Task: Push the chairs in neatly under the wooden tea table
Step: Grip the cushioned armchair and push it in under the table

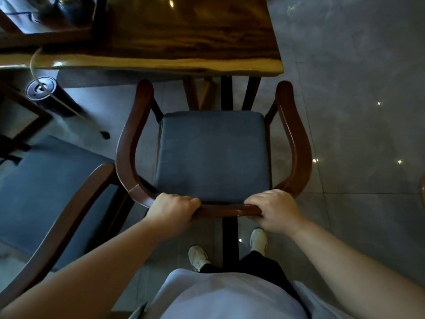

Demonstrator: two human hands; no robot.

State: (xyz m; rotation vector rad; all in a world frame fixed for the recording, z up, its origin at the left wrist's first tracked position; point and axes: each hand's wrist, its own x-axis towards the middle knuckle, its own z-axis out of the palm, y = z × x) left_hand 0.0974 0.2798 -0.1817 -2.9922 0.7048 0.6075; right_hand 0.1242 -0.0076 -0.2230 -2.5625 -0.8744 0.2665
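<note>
A wooden armchair [212,155] with a grey-blue seat cushion stands in front of me, facing the wooden tea table [161,38]. Its arm tips sit just short of the table's near edge, and the whole seat is outside the table. My left hand [172,209] grips the curved back rail on the left. My right hand [273,211] grips the same rail on the right. A second chair [50,194] with the same cushion stands at an angle to the left, close beside the first.
A dark cylindrical canister [40,89] with a thin hose stands on the floor under the table's left part. A wooden tray [46,33] sits on the table at top left. Grey tiled floor [356,88] stretches to the right. My feet are behind the chair.
</note>
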